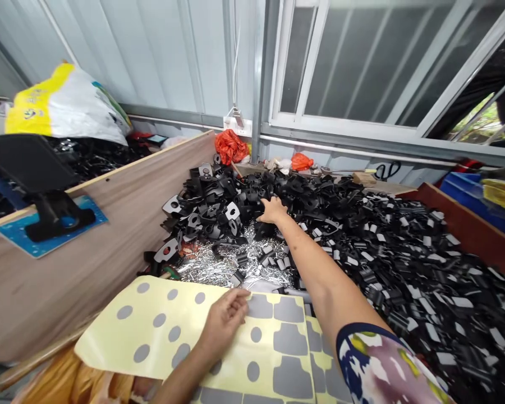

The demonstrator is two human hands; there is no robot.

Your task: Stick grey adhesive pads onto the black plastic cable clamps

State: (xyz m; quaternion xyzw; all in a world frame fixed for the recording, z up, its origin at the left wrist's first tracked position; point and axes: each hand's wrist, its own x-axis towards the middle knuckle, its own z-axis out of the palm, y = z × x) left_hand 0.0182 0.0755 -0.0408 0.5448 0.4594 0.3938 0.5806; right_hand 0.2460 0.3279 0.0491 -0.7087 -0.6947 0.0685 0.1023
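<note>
My right hand is stretched far forward into a heap of black plastic clips; its fingers curl down among them and what they grip is hidden. My left hand rests with bent fingers on a pale yellow sticker sheet that carries grey round and shaped pads. Small shiny metal pieces lie in a patch between the sheet and the black heap.
A wooden board wall bounds the bin on the left, a red-brown edge on the right. A black stand on a blue base sits on the board. Bags, orange plastic and scissors lie near the window wall.
</note>
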